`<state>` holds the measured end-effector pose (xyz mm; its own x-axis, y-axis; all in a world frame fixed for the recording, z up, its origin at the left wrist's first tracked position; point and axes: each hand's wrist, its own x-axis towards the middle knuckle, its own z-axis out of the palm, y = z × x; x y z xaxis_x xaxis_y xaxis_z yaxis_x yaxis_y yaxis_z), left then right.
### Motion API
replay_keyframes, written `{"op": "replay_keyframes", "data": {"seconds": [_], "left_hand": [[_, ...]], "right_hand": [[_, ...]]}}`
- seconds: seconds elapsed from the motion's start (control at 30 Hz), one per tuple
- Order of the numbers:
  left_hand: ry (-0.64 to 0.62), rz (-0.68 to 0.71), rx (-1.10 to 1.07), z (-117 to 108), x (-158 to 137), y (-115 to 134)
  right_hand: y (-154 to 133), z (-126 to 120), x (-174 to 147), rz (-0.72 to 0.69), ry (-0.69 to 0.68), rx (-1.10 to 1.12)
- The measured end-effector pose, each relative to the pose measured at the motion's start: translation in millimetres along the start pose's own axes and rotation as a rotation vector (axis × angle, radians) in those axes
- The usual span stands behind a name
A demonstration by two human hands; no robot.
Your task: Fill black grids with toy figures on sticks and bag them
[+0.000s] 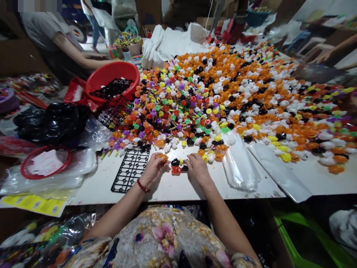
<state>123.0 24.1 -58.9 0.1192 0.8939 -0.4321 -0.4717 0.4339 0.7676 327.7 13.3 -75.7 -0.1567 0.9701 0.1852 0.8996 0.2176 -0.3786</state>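
Note:
My left hand (152,170), with a red bead bracelet at the wrist, has its fingers closed on a small orange plastic toy (162,157) that looks like a pumpkin. Between my hands, a little cluster of toys lies on the white table: a black one (175,162), a red one (176,171) and a small yellow piece (181,162). My right hand (198,169) rests just right of this cluster, fingers apart and slightly bent, with nothing visible in them. A black plastic grid tray (130,170) lies flat beside my left forearm.
A huge heap of small colourful toys (223,85) covers the table ahead. Clear plastic bags (240,163) lie to the right. Leftward are a red basin (111,70) with black grids, a red basket (46,162) and a black bag (52,123). Co-workers' arms (74,52) reach in at both sides.

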Motion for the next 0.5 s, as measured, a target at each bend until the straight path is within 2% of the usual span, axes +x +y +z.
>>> {"op": "replay_keyframes", "data": {"seconds": [0.13, 0.3, 0.4, 0.5], "left_hand": [[0.006, -0.045, -0.035, -6.1, 0.9, 0.9], [0.024, -0.053, -0.115, -6.7, -1.6, 2.3], [0.04, -0.038, -0.15, -10.0, -5.8, 7.6], [0.064, -0.023, -0.155, -15.7, -8.4, 13.2]], "right_hand": [[-13.2, 0.3, 41.3, -0.071, -0.014, -0.037], [-41.9, 8.5, 101.9, -0.156, -0.191, -0.115], [-53.4, 15.0, 120.0, -0.163, -0.26, -0.186], [-55.6, 19.2, 122.6, -0.133, -0.269, -0.23]]}}
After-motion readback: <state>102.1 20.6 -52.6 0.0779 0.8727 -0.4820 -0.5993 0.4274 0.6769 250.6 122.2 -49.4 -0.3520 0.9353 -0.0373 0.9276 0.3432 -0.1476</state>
